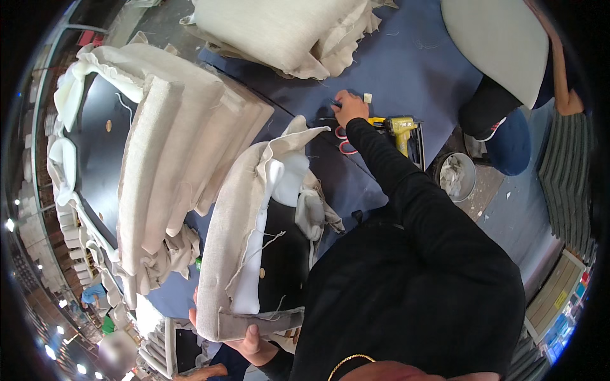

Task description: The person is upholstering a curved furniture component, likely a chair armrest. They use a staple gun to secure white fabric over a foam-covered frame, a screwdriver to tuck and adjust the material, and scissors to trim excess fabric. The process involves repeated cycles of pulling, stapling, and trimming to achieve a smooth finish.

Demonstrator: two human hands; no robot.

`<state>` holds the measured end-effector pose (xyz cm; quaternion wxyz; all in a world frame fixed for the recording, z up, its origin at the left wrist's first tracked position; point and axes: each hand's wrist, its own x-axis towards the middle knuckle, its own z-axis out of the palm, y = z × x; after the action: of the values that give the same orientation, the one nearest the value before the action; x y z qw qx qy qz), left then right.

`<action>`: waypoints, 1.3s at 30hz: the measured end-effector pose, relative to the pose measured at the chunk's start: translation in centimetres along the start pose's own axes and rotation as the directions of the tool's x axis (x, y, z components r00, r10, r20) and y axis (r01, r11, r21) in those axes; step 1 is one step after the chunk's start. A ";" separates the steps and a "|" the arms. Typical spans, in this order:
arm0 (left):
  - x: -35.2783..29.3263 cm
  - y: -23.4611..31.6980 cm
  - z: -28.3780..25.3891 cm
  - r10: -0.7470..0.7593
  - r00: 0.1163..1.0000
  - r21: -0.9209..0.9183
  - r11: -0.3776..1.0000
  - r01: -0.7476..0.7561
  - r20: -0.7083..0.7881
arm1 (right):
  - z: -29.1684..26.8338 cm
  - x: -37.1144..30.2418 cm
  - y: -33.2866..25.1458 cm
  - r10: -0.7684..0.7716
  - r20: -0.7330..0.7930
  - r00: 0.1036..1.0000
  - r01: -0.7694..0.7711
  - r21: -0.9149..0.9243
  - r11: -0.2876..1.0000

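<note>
My left hand [252, 346] grips the near lower corner of a beige fabric-covered cushion panel [219, 254], thumb on the side facing me. White foam [255, 254] and a black backing board [283, 244] show inside its loose fabric edge, and frayed threads hang there. On the blue-grey table [438, 82], my right hand [351, 108] is closed around a small dark object [335, 103], mostly hidden by the fingers. Beside that hand lie red-handled scissors [347, 148], partly under my sleeve, and a yellow staple gun [401, 130]. A small pale block [368, 98] rests just past the fingers.
Several similar beige panels [171, 159] lean in a stack at the left. Another covered piece [267, 32] lies at the far side. A bucket of scraps [456, 174] stands at the right, near a person holding a pale panel [502, 44]. Grey stacked pieces [569, 171] line the right.
</note>
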<state>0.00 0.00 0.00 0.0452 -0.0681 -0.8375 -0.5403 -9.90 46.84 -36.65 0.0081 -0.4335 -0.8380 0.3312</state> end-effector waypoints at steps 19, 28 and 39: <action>7.9 7.0 4.7 0.569 0.410 -0.445 0.818 -0.364 0.712 | -24.3 -21.2 -5.3 -0.109 -0.308 0.945 0.324 0.924 0.202; 5.1 8.8 13.7 0.664 0.392 -0.578 0.748 -0.327 0.637 | -35.3 -37.0 -8.6 -0.585 -0.306 0.751 0.660 0.334 0.673; 3.4 9.8 16.3 0.658 0.391 -0.565 0.753 -0.337 0.644 | -35.1 -40.4 -12.1 -0.756 -0.237 0.610 0.732 -0.195 0.652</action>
<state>-1.83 19.09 2.64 -0.1956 -0.5674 -0.5886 -0.5417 17.14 31.60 8.65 0.2538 -0.0910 -0.9429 0.1954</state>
